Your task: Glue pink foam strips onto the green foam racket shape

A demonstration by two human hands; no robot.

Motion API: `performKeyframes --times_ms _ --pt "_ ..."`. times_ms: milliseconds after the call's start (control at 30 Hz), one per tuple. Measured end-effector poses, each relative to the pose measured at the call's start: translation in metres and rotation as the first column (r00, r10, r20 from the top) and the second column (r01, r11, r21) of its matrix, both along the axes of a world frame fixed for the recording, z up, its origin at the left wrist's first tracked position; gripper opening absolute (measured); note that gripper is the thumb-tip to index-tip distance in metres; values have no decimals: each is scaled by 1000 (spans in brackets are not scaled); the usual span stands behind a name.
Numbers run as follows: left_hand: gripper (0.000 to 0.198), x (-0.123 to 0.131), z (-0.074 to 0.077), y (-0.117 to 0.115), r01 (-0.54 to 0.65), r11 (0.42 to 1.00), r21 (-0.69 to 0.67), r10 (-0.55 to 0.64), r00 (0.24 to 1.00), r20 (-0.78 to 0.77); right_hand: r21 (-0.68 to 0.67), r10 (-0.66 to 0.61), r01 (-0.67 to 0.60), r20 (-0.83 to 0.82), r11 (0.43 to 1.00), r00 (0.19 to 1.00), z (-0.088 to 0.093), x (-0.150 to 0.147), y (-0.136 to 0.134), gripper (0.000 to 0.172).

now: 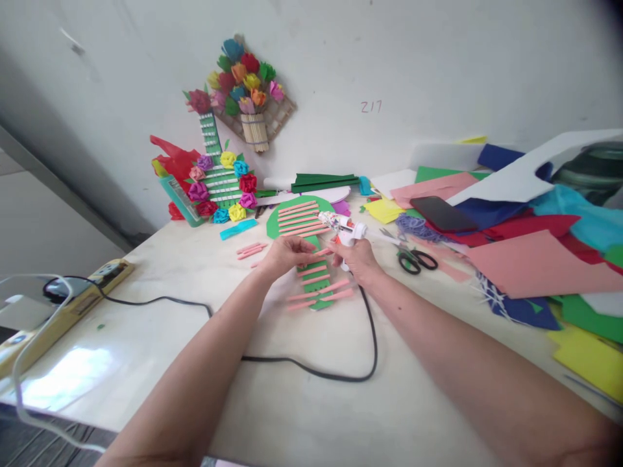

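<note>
A green paper cutout (314,284), a rounded top with a long narrow part below, lies on the table with pink paper sticks across it. My left hand (288,254) is closed, pinching one pink paper stick (321,252) over the narrow part. My right hand (357,257) is wrapped round a white hot glue gun (346,235), its fingertips close to the stick's right end; whether they touch it I cannot tell. The gun's nozzle points left, above the rounded top. Two longer pink sticks (318,298) lie crossed over the cutout's lower end.
Loose pink sticks (250,250) and a blue strip (238,229) lie left. Black scissors (417,261), a phone (444,214) and piled coloured sheets (545,263) are right. A black cord (311,371) loops in front; a power strip (87,301) sits left. Paper-flower decorations (224,185) stand behind.
</note>
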State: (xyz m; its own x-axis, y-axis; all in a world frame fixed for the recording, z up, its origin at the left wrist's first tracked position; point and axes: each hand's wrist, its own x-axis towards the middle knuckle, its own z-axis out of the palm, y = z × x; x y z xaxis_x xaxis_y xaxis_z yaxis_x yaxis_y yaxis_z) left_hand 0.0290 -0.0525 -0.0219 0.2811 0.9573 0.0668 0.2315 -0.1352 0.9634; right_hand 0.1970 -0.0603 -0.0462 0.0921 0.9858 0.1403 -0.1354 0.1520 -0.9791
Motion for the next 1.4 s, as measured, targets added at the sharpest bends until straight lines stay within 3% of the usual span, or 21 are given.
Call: performKeyframes --times_ms 167,600,700,800,900,1000,1400 --pt "32 1 8 -2 12 998 59 -6 995 -98 -26 5 -6 -42 1000 999 2 -2 0 31" --pt "28 -8 19 -5 103 994 22 -93 957 -274 63 86 -84 -30 994 996 8 -4 -4 30" --pt "28 -12 18 -4 76 997 19 -72 982 -176 77 70 -70 -6 995 998 9 -1 -4 31" --pt "29 -22 13 0 -34 999 5 33 999 29 94 48 -50 19 994 999 9 3 -3 32" --pt "32 -35 6 5 -134 989 -62 144 971 193 90 38 -41 34 995 999 8 7 -2 31" --pt "34 -45 -1 9 -156 980 -121 186 936 300 74 50 -55 65 996 997 8 10 -2 31" --pt "16 -41 -12 10 45 964 -264 94 865 493 96 100 -128 258 987 961 7 20 -1 33"
